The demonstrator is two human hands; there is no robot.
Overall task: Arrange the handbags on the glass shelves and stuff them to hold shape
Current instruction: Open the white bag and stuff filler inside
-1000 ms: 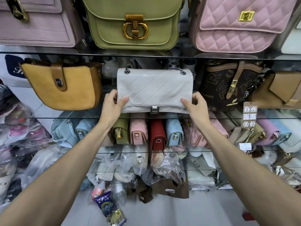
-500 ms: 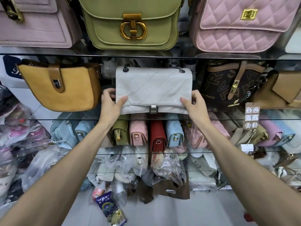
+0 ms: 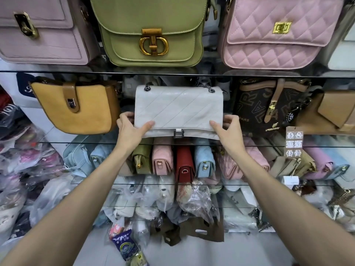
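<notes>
Both hands, left hand (image 3: pixel 132 129) and right hand (image 3: pixel 229 131), are pinching the grey handbag (image 3: pixel 178 109)'s lower corners, squaring it on the glass shelf (image 3: pixel 57 143) beside the mustard bag (image 3: pixel 76 108).

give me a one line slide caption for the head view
Both hands, left hand and right hand, grip the lower corners of a white handbag on a glass shelf, between a mustard bag and a brown bag.

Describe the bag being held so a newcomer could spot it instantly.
Find the middle glass shelf, below the row with the green bag. Between the mustard bag and the dark monogram bag sits the pale grey flap bag, gripped at its lower corners by the left hand and right hand. Only it has diagonal stitching and a silver B clasp.
</notes>
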